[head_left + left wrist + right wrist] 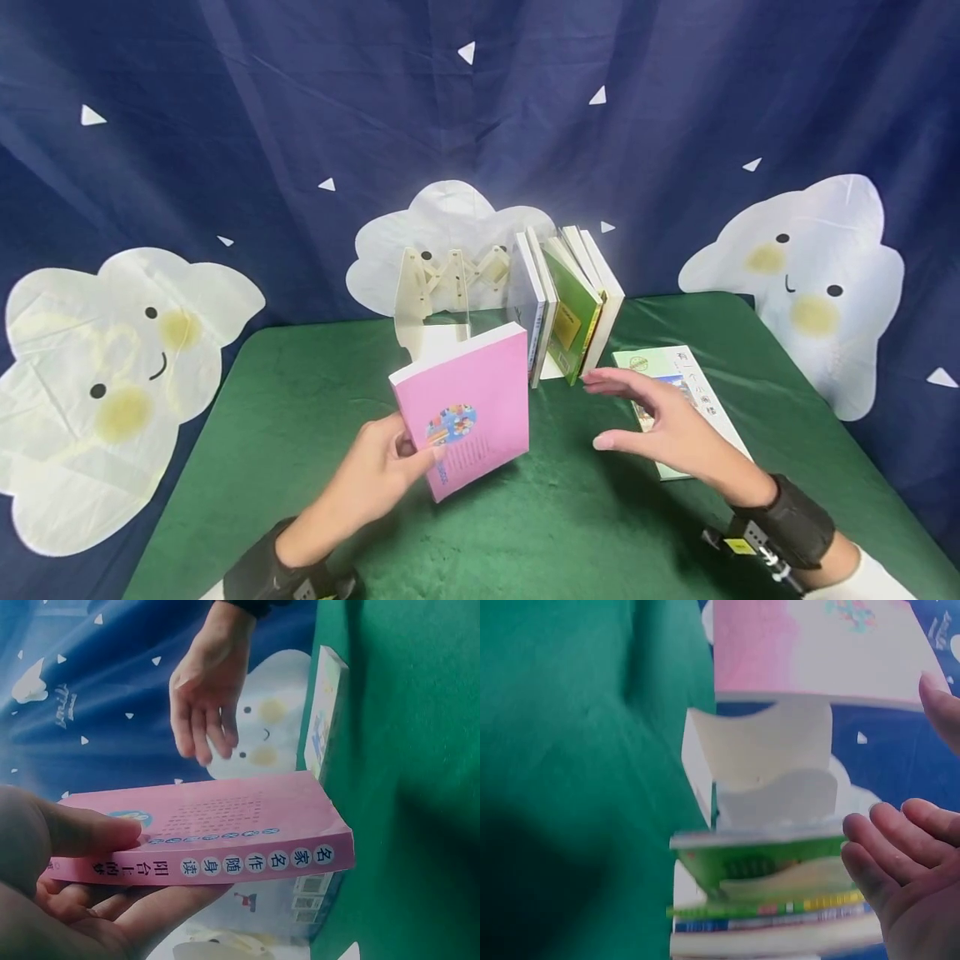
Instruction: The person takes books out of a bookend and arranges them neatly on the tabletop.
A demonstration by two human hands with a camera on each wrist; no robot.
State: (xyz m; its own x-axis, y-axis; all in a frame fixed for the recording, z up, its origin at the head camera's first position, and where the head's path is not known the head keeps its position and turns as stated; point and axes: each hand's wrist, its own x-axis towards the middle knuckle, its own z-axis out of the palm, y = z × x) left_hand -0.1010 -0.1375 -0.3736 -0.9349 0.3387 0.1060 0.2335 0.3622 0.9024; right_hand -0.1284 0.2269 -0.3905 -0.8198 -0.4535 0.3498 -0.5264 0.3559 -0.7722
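Observation:
My left hand (386,467) grips a pink book (480,400) by its spine side, thumb on the cover and fingers behind. The book is raised and tilted over the green cloth; its spine, with characters in white circles, faces the left wrist camera. My right hand (663,421) hovers with fingers spread and nothing in them, between the pink book and a pale green and white book (720,417) lying flat. Behind the pink book stands a cream expandable bookend (411,292), partly hidden by it. Several upright books, one with a green cover (573,312), lean at its right side.
Green cloth (300,433) covers the table. A dark blue curtain (300,100) with smiling white clouds hangs right behind the table's back edge. Each wrist wears a black strap with a camera, the right strap (798,521) showing most plainly.

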